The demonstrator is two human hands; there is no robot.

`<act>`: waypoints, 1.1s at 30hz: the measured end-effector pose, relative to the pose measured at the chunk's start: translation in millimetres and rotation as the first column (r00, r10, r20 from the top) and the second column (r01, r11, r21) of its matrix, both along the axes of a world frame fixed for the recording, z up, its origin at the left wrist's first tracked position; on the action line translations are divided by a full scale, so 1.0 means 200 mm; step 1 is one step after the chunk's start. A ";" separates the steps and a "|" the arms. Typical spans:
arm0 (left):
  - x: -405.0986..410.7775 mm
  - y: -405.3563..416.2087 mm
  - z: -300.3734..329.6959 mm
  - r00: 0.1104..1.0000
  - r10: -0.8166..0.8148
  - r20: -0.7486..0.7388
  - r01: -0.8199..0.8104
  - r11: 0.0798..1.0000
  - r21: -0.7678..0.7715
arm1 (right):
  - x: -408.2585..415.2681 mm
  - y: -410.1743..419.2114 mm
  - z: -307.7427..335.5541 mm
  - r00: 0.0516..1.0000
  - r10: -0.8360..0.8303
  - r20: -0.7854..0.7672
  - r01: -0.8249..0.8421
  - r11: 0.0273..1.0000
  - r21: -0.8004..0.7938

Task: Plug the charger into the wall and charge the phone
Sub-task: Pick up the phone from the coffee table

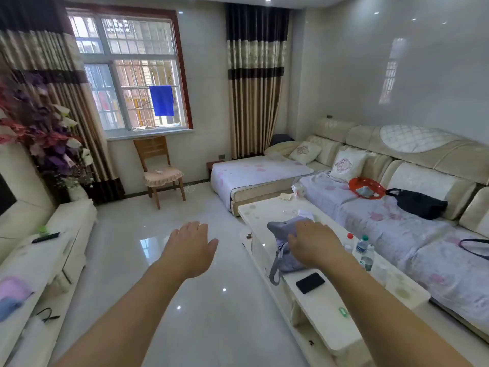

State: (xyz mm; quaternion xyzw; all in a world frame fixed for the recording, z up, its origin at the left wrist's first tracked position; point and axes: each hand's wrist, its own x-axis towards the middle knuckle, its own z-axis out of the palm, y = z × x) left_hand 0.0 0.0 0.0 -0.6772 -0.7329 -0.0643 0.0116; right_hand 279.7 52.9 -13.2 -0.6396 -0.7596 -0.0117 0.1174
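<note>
While the flat black phone (310,282) lies unplugged lower right, I see my left hand (189,247) spread empty, my right hand (315,245) reaching onto the grey fabric bag (287,256), its fingers' grip unclear, charging unstarted.

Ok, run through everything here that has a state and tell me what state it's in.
Phone: flat on the coffee table, screen dark, no cable attached.
Grey bag: slumped on the table, right hand on it.
Left hand: open, empty, over the floor.
Curtains: drawn back.
Chair: unoccupied.
</note>
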 end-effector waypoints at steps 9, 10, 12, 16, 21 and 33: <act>-0.43 0.20 0.00 0.997 -0.077 0.017 0.077 0.997 0.004 | -0.41 0.07 -0.01 0.995 -0.097 -0.007 0.096 0.995 -0.016; -0.48 0.22 0.01 0.996 -0.086 0.011 0.086 0.996 0.011 | -0.45 0.07 0.00 0.995 -0.100 0.022 0.100 0.995 -0.021; -0.57 0.25 0.01 0.994 -0.107 -0.008 0.107 0.994 0.022 | -0.54 0.09 0.01 0.992 -0.126 0.025 0.127 0.992 -0.030; -0.71 0.31 0.03 0.992 -0.126 -0.012 0.127 0.991 0.031 | -0.69 0.11 0.04 0.984 -0.179 -0.012 0.177 0.981 -0.074; -0.77 0.35 -0.01 0.981 -0.177 0.075 0.173 0.984 0.051 | -0.78 0.09 0.03 0.977 -0.196 -0.081 0.186 0.976 -0.113; -0.45 0.74 -0.20 0.935 -0.289 0.204 0.296 0.955 -0.001 | -0.55 0.26 -0.13 0.907 -0.355 -0.227 0.301 0.923 -0.239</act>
